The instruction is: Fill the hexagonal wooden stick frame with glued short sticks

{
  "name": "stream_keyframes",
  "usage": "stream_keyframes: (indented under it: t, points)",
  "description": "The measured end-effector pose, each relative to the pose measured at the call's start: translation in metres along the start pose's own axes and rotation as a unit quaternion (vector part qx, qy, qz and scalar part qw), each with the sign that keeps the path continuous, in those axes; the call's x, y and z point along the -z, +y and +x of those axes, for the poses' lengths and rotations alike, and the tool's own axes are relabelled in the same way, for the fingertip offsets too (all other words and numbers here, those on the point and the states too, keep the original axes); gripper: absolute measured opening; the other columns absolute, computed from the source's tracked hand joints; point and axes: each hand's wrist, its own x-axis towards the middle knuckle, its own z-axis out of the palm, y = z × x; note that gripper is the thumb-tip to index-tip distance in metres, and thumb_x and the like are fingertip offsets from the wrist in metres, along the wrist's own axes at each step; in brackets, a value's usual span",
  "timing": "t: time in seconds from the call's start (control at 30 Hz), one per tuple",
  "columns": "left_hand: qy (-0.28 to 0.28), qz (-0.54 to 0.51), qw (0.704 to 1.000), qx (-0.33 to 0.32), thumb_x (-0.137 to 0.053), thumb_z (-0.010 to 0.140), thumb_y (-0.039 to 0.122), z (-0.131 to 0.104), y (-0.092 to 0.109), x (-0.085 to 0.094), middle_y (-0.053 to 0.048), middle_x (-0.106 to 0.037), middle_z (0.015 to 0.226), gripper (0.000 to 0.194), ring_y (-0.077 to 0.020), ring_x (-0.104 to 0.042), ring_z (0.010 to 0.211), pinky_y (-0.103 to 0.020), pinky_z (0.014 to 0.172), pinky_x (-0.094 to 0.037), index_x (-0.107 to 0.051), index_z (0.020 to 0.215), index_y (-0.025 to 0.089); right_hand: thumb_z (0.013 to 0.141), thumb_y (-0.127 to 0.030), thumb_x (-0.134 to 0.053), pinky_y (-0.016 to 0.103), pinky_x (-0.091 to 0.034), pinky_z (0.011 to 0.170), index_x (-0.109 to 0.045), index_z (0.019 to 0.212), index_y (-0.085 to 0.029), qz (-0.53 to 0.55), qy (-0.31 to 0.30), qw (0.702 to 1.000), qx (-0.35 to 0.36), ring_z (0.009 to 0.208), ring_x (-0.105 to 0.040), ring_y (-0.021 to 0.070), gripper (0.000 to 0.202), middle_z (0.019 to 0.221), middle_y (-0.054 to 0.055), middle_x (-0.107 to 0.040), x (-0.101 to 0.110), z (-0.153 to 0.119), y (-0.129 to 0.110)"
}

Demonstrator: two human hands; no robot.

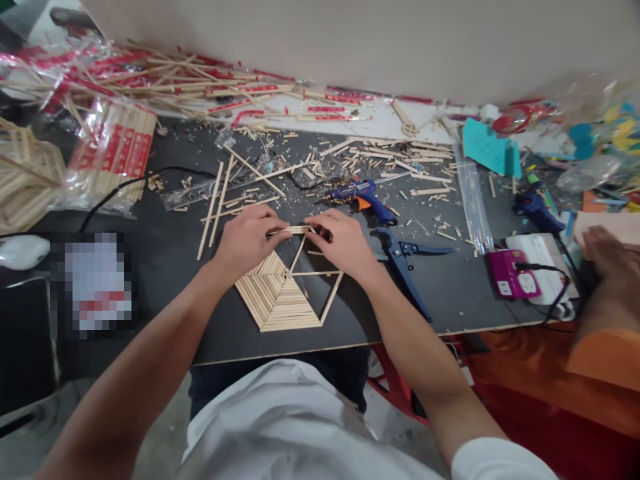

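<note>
A hexagonal frame of pale wooden sticks (290, 303) lies near the table's front edge, its left and lower sections filled with rows of sticks and its right side open. At its top edge, short sticks (299, 229) run between my two hands. My left hand (253, 240) pinches their left end, and my right hand (340, 243) is closed on the right end. Beyond my right hand rests a blue glue gun (367, 199) with an orange trigger. Blue cutters (403, 260) lie just right of my right hand.
Bundled sticks in plastic (113, 143) lie at the left, near a black cable. Loose sticks and scraps (395, 157) cover the back. At the right are a pink power adapter (513, 273), a second glue gun (537, 205) and another person's hand (607, 257). A phone (27, 340) sits far left.
</note>
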Motion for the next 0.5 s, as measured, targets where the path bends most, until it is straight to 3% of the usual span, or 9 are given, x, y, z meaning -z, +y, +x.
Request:
stream_keyframes:
  t: [0.27, 0.5]
  points:
    - [0.004, -0.001, 1.0, 0.005, -0.065, 0.1, 0.047, 0.0006, -0.0014, -0.0007, -0.009, -0.074, 0.103, 0.031, -0.0252, -0.067, 0.099, -0.036, 0.084, -0.049, -0.083, 0.106, 0.022, 0.094, -0.017, -0.063, 0.033, -0.05, 0.072, -0.081, 0.103, -0.017, 0.0, -0.001, 1.0, -0.015, 0.068, -0.061, 0.0149, 0.021, 0.094, 0.007, -0.074, -0.001, 0.0027, -0.0015]
    - [0.013, -0.001, 1.0, -0.008, -0.068, 0.098, 0.044, 0.0005, -0.003, -0.0022, -0.008, -0.075, 0.103, 0.027, -0.0252, -0.067, 0.099, -0.036, 0.082, -0.05, -0.083, 0.106, 0.023, 0.094, -0.016, -0.065, 0.033, -0.049, 0.073, -0.08, 0.095, -0.019, -0.036, 0.011, 0.999, -0.016, 0.078, -0.065, 0.0181, 0.016, 0.094, 0.006, -0.074, -0.0054, 0.0034, -0.0042]
